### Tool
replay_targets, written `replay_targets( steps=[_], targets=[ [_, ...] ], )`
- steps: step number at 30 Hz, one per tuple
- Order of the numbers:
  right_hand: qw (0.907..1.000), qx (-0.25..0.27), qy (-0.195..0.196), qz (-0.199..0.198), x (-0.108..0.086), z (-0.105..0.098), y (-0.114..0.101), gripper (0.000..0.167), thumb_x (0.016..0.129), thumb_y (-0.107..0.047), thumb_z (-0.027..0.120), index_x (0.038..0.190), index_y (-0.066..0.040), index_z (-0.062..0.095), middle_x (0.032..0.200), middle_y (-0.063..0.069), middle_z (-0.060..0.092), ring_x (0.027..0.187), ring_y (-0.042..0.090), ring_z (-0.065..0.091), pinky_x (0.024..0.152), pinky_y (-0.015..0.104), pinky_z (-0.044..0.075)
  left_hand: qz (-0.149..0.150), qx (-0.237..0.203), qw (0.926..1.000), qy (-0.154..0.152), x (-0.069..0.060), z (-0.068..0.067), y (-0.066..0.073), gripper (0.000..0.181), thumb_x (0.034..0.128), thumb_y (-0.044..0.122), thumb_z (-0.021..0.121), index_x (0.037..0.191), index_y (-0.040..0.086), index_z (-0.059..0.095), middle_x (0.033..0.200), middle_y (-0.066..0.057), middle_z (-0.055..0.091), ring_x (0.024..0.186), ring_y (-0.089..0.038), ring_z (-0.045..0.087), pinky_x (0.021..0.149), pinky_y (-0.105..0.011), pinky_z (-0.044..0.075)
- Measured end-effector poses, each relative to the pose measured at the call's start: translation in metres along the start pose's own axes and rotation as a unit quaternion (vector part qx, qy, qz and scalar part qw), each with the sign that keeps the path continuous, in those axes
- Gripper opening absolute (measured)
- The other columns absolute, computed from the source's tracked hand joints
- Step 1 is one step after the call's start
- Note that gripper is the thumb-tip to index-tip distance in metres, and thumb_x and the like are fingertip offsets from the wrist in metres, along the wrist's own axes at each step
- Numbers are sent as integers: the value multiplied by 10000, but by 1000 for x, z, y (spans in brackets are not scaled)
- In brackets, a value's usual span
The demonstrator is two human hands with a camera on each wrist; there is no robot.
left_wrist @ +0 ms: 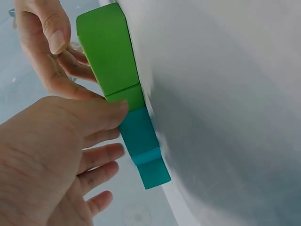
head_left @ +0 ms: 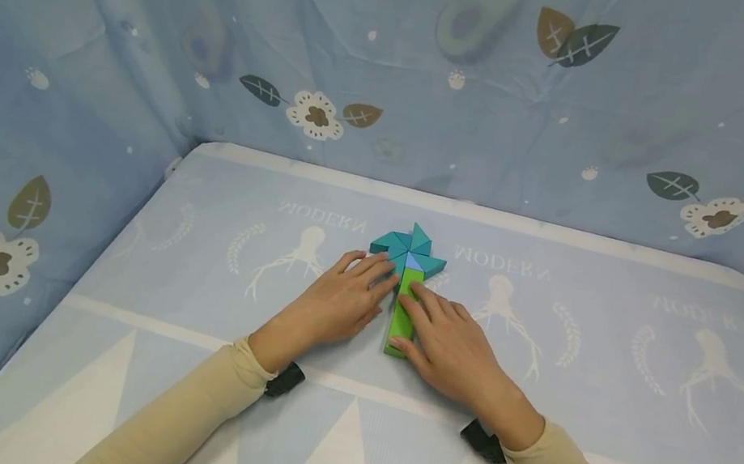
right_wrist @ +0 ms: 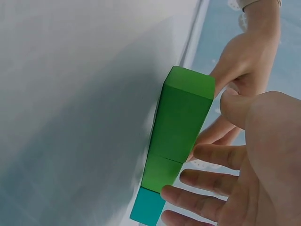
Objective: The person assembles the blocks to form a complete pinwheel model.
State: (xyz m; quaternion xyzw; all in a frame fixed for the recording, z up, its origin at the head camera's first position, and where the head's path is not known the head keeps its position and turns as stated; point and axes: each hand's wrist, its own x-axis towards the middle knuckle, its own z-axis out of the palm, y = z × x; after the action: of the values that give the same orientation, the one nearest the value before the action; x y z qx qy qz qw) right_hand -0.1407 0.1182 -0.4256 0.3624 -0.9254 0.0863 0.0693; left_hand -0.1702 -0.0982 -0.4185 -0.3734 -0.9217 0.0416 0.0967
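A pinwheel shape of teal triangular blocks (head_left: pixel 399 244), with a light blue patch near its centre, lies flat on the patterned mat. Two green blocks (head_left: pixel 404 315) run end to end from it toward the person, like a stem; the seam between them shows in both wrist views. My left hand (head_left: pixel 342 298) is on the left side, fingers spread by the teal blocks (left_wrist: pixel 139 131) and thumb touching near where green meets teal. On the right, my right hand (head_left: pixel 452 348) rests its fairly straight fingers against the green blocks (right_wrist: pixel 181 120).
The light blue mat (head_left: pixel 585 325) carries white deer, leaf and triangle prints. A blue flowered cloth (head_left: pixel 403 48) rises behind it and at the left. Dark straps (head_left: pixel 285 380) show under both wrists.
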Motion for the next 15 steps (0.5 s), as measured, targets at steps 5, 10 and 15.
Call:
replay_targets(
  steps=[5, 10, 15],
  targets=[
    [9999, 15, 23, 143, 0, -2, 5, 604, 963, -463, 574, 1395, -46, 510, 1475, 170, 461, 1308, 329, 504, 1015, 497, 459, -71, -65, 9998, 184, 0, -4, -7, 497, 950, 295, 647, 1391, 89, 547, 1442, -89, 506, 1398, -252, 413, 1150, -433, 318],
    [9990, 87, -29, 440, -2, -9, 19, 589, 972, -435, 573, 1417, -62, 475, 1488, 176, 438, 1318, 338, 489, 1031, 522, 437, -471, -246, 9983, 254, -4, -13, -20, 498, 948, 274, 651, 1402, 102, 538, 1429, -76, 523, 1381, -239, 430, 1141, -429, 326],
    [9956, 251, -96, 893, -11, -24, 43, 589, 991, -411, 549, 1454, -66, 428, 1509, 192, 395, 1329, 380, 458, 1038, 565, 410, -801, -421, 9958, 127, -10, -22, -37, 516, 970, 279, 617, 1438, 99, 496, 1454, -89, 501, 1383, -257, 422, 1143, -441, 322]
  ],
)
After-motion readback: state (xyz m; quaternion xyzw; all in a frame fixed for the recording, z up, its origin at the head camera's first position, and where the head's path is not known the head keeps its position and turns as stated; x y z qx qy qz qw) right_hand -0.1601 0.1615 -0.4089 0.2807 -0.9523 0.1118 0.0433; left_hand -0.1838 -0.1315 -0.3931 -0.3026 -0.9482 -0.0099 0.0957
